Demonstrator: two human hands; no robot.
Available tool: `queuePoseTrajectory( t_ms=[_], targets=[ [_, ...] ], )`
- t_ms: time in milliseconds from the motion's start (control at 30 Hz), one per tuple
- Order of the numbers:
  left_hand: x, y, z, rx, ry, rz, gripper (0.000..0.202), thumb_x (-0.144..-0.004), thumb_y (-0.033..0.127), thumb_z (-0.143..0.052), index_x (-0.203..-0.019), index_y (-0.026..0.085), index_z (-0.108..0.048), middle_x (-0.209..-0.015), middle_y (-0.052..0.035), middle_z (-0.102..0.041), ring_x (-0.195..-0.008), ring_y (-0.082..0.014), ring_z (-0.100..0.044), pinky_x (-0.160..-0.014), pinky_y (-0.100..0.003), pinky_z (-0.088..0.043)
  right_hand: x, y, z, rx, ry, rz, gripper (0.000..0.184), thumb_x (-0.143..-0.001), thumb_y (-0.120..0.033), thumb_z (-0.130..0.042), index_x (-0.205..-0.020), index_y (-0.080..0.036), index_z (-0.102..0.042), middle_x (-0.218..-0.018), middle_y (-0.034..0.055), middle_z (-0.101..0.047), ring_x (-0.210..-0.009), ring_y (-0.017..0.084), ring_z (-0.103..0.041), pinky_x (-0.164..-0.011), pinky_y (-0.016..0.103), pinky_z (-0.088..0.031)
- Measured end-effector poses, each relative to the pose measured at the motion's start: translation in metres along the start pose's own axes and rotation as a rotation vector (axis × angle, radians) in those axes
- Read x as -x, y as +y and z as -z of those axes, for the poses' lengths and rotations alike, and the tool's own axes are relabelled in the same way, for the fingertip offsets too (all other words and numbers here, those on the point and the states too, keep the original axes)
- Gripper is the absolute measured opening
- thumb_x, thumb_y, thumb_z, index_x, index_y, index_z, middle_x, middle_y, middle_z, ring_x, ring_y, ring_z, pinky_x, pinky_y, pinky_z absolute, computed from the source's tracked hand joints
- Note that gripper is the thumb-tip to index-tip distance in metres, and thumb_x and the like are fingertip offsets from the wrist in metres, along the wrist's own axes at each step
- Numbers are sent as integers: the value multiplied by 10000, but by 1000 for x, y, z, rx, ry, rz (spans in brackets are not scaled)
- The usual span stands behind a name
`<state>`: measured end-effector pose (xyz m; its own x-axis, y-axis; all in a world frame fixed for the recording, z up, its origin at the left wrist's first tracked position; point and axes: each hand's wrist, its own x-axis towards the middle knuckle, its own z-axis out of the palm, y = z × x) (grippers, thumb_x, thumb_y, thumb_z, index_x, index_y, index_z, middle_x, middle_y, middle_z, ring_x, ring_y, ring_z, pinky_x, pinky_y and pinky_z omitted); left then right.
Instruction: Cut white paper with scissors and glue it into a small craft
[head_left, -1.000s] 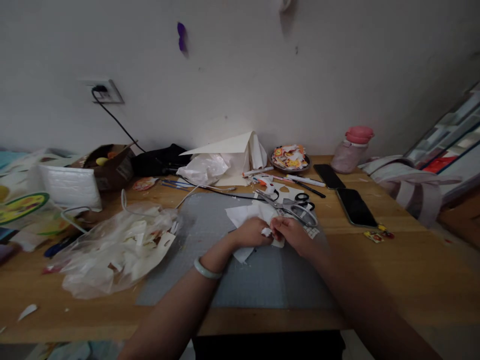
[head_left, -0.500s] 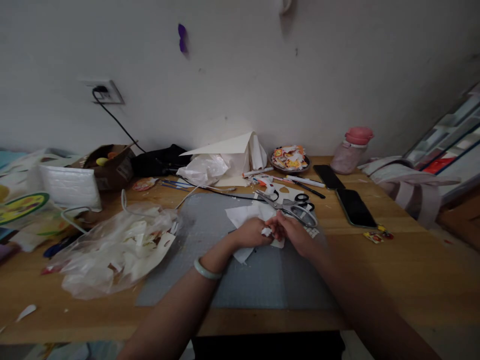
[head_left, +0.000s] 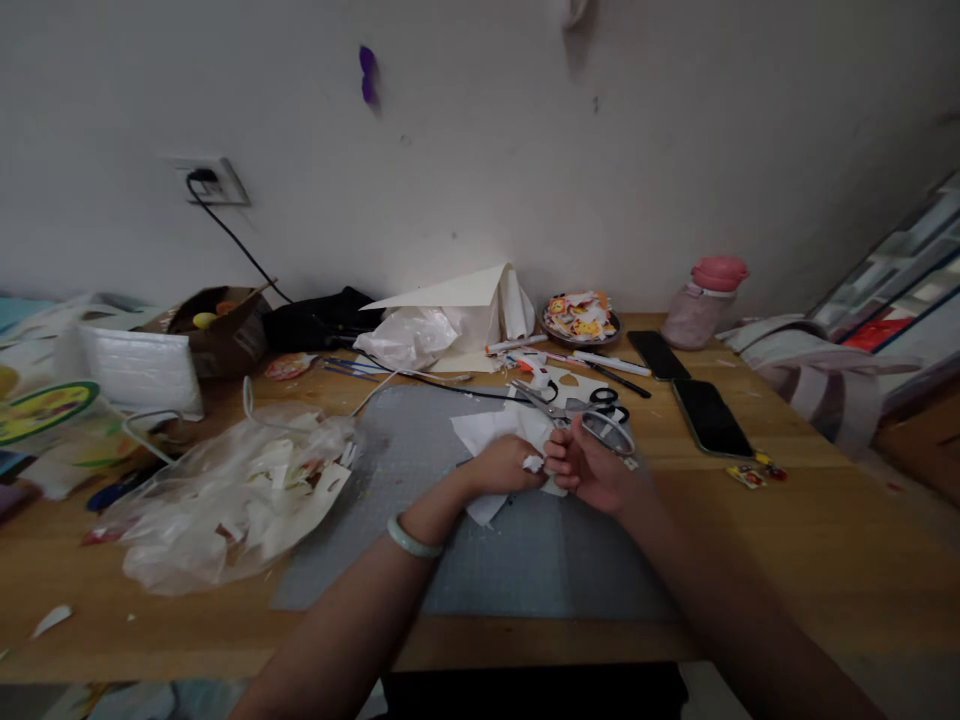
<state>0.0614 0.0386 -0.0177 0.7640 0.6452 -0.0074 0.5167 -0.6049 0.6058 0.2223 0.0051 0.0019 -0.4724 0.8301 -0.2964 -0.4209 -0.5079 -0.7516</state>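
Note:
My left hand (head_left: 506, 467) is closed around a small crumpled white piece, apparently paper (head_left: 533, 463), whose end shows by the thumb. Close on its right, my right hand (head_left: 589, 470) has loosely curled fingers, its thumb raised apart from them; I see nothing held in it. White paper sheets (head_left: 480, 430) lie under and behind my left hand on the grey cutting mat (head_left: 487, 575). Just beyond my right hand lie scissors with grey handles (head_left: 626, 437), partly hidden by it. A second pair with black handles (head_left: 604, 396) lies behind them.
A clear plastic bag of paper scraps (head_left: 217, 530) lies left of the mat. Behind are a glue gun (head_left: 536, 370), markers (head_left: 611, 362) and a bowl of colourful packets (head_left: 581, 318). Two phones (head_left: 712, 418) and a pink bottle (head_left: 701, 310) stand or lie to the right.
My right hand has drawn slightly right, away from my left, and its thumb has lifted off the fingers. My left hand has stayed in place, still closed on the white piece.

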Motion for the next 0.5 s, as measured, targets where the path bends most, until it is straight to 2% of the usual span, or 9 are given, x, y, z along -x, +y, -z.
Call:
queuePoseTrajectory(
  t_ms=[100, 200, 300, 500],
  targets=[
    [-1, -1, -1, -28, 14, -21, 174, -729, 165, -563, -569, 115, -610, -526, 32, -544, -507, -70, -417, -535, -180, -311, 0, -1, 1, 24, -39, 48, 487, -684, -584, -649, -592, -202, -362, -536, -75, -270, -439, 64, -195, -389, 190, -157],
    [-2, -4, -3, -19, 27, -33, 158, -727, 176, -568, -587, 118, -614, -544, 29, -550, -521, -75, -426, -557, -181, -326, 0, -2, 1, 48, -20, 84, 464, -724, -552, -623, -578, -209, -345, -515, -78, -227, -438, 74, -170, -398, 205, -163],
    [-2, -6, -4, -8, 29, -29, 157, -724, 185, -572, -589, 118, -613, -547, 28, -546, -515, -73, -416, -553, -183, -325, 0, -4, 1, 38, 16, 105, 414, -755, -499, -605, -583, -208, -366, -514, -72, -252, -438, 77, -195, -408, 213, -178],
    [-1, -4, -4, 50, 16, 4, 157, -717, 172, -563, -571, 122, -595, -528, 39, -513, -517, -74, -415, -560, -184, -333, -1, -4, 2, 21, 53, 118, 327, -707, -433, -655, -602, -188, -464, -537, -58, -376, -442, 64, -311, -421, 206, -237]
  ],
)
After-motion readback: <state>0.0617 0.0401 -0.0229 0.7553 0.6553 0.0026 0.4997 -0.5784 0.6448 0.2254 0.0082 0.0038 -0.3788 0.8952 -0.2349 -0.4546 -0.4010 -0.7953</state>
